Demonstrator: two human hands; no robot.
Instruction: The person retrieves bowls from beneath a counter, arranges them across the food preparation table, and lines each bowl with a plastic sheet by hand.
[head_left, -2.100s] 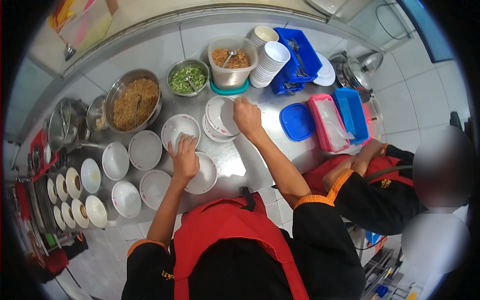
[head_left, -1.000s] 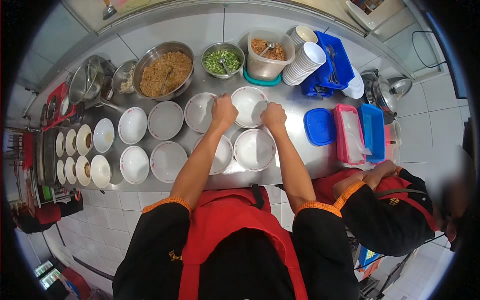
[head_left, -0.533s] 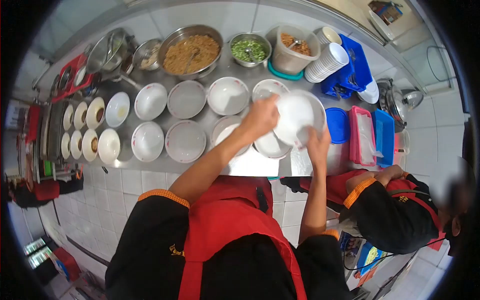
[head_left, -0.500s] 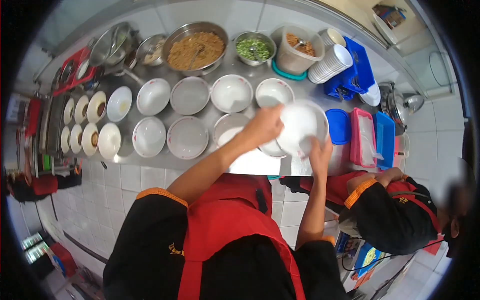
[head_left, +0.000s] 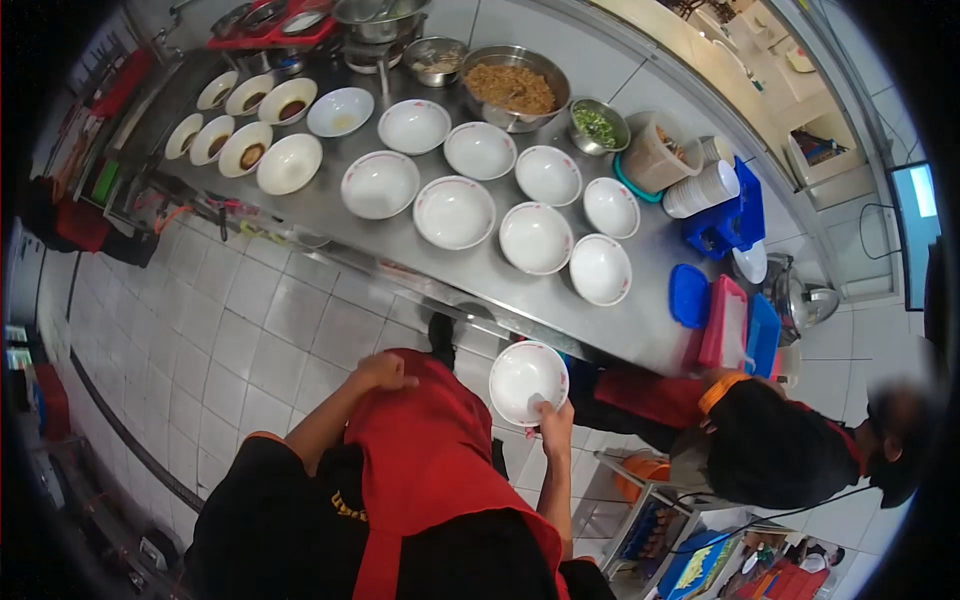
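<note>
My right hand (head_left: 555, 426) grips a white bowl (head_left: 524, 376) by its near rim, thumb inside, off the counter's front edge. Whether more bowls are nested under it I cannot tell. In front of my red apron is my left hand (head_left: 382, 373), loosely curled with nothing visible in it. Several white bowls with red rim marks, one of them the large bowl (head_left: 454, 213), stand in two rows on the steel counter (head_left: 640, 325). Farther left are cream bowls with dark liquid, such as the sauce bowl (head_left: 242, 150).
Along the wall stand a steel basin of brown crumbly food (head_left: 512, 90), a bowl of chopped greens (head_left: 596, 126), a plastic tub (head_left: 655, 155) and stacked white cups (head_left: 703, 190). Blue and pink containers (head_left: 724, 325) sit right. A co-worker (head_left: 790, 440) stands close at my right.
My hands have drawn back from the counter. The right one carries the white bowl down past the edge; the left has let go and moved left. The view has turned and shifted.
</note>
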